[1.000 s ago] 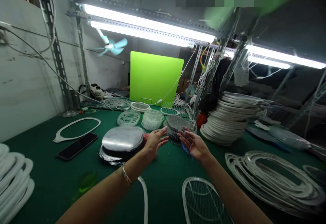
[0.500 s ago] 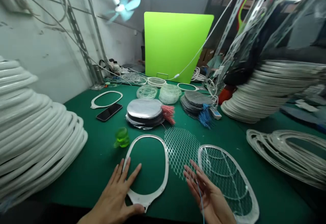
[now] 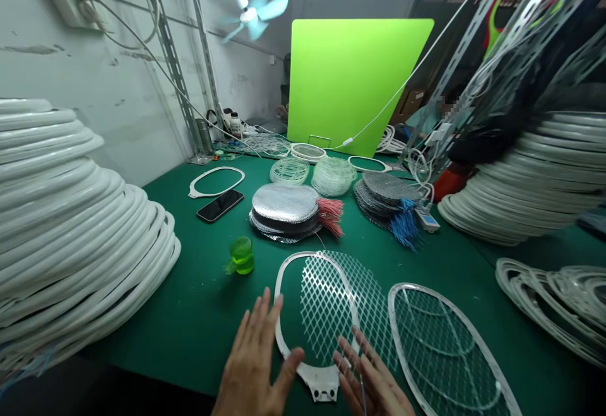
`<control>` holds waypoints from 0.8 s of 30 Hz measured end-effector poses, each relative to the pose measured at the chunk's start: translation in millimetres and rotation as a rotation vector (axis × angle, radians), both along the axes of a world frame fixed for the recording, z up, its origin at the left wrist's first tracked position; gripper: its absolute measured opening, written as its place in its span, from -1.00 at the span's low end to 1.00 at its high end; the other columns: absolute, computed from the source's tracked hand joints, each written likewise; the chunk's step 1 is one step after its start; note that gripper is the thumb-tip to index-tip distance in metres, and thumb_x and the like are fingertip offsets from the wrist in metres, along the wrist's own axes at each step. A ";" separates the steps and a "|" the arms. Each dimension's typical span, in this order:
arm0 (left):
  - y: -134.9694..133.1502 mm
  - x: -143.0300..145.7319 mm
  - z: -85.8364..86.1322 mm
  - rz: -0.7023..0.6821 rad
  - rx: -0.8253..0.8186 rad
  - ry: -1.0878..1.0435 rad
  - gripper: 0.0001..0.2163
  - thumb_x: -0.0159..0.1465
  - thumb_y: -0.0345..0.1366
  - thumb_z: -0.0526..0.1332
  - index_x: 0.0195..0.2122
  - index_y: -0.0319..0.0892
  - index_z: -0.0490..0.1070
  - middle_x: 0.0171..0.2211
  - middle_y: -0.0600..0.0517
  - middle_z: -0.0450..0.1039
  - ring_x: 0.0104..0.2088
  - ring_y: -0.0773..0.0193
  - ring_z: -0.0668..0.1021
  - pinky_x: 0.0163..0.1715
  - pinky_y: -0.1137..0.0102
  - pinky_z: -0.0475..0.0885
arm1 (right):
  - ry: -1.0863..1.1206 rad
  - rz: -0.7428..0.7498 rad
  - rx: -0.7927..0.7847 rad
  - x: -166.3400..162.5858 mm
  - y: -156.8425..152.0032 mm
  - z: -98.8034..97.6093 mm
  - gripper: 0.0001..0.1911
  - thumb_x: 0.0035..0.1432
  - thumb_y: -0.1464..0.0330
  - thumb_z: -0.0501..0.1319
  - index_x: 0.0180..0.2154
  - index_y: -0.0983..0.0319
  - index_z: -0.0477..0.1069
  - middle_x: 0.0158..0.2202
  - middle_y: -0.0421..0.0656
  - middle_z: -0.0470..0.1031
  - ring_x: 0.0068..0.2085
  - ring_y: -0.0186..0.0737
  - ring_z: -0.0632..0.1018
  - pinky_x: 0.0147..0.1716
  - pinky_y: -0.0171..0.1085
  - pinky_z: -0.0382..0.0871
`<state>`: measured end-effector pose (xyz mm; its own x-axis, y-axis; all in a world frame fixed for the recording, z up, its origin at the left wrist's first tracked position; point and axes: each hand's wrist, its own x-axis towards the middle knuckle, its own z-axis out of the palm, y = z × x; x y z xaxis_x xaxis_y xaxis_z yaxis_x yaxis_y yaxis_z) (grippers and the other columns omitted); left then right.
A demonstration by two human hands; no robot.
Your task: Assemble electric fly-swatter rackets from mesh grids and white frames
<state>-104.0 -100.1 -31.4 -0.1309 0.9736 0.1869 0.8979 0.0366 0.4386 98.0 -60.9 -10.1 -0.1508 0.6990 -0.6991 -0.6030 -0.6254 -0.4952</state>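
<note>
My left hand (image 3: 255, 359) lies flat with fingers spread on the green table, its thumb touching the left rim of a white oval frame (image 3: 284, 321). A white diamond mesh sheet (image 3: 341, 302) lies over that frame, overlapping its right side. My right hand (image 3: 372, 381) is open with fingers apart at the mesh's lower right edge, beside the frame's bottom tab; a thin blue wire runs by its fingers. To the right lies a second white frame with mesh and wires (image 3: 440, 346).
A tall stack of white frames (image 3: 71, 226) fills the left; another stack (image 3: 534, 182) stands at the right. Behind are a green translucent object (image 3: 241, 255), a phone (image 3: 220, 205), silver discs with red wires (image 3: 286, 208), grey meshes with blue wires (image 3: 391, 195), and a green panel (image 3: 355, 81).
The mesh sheet has moved left onto the oval frame. Both hands have come closer together at the frame's bottom end. The view has shifted closer.
</note>
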 end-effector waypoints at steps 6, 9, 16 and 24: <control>1.9 -40.4 14.4 0.282 -0.012 -0.324 -0.55 0.39 -0.03 -0.02 0.29 0.11 0.10 0.34 0.03 0.05 0.31 -0.09 0.17 0.02 -0.02 0.45 | -0.020 0.072 -0.083 -38.5 2.5 -4.3 0.05 -0.28 0.17 0.52 0.23 0.26 0.14 -0.16 -0.04 0.62 -0.12 0.01 0.61 -0.20 -0.23 0.52; 3.5 -44.8 10.0 0.283 -0.008 -0.397 -0.58 0.38 -0.03 0.01 0.24 0.09 0.20 0.32 0.02 0.10 0.30 -0.10 0.18 -0.02 0.04 0.49 | -0.004 0.095 -0.119 -36.6 7.2 -10.8 0.04 -0.30 0.21 0.54 0.20 0.24 0.16 -0.18 -0.07 0.63 -0.12 0.01 0.61 -0.18 -0.20 0.53; 10.2 -42.4 10.1 0.263 -0.034 -0.421 -0.59 0.38 0.01 0.00 0.20 0.09 0.25 0.29 0.05 0.16 0.29 -0.03 0.21 0.06 0.00 0.43 | 0.020 0.105 -0.146 -28.3 17.9 -14.8 0.03 -0.38 0.23 0.57 0.15 0.23 0.20 -0.18 -0.08 0.62 -0.10 0.02 0.61 -0.18 -0.20 0.53; 13.0 -42.6 4.3 0.219 -0.071 -0.379 -0.62 0.37 0.00 0.02 0.16 0.08 0.30 0.24 0.05 0.25 0.27 -0.01 0.25 -0.02 0.11 0.52 | -0.066 0.079 -0.136 -33.6 15.0 -21.5 -0.07 -0.24 0.18 0.51 0.16 0.23 0.23 -0.15 -0.03 0.61 -0.11 0.01 0.61 -0.21 -0.21 0.52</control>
